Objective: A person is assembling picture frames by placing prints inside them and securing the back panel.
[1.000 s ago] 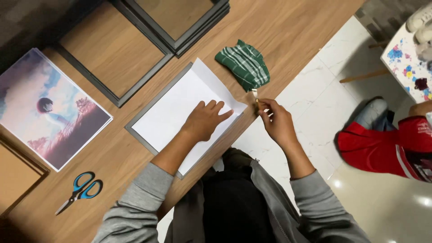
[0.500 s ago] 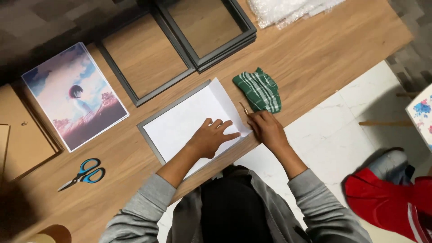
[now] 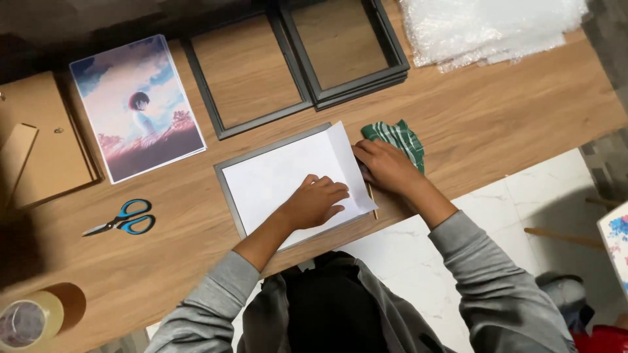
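left hand point(image 3: 318, 201) flat, pressing white sheet point(image 3: 281, 180) | right hand point(image 3: 386, 167) pinching sheet's right edge, near bench's front edge | paper light, floppy: hold edges

Wooden table point(image 3: 510, 117); white marble floor point(image 3: 523, 202) beside, dim light.

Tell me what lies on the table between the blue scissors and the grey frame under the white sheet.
Nothing: in the head view, only bare wooden tabletop separates the blue scissors from the grey frame holding the white sheet.
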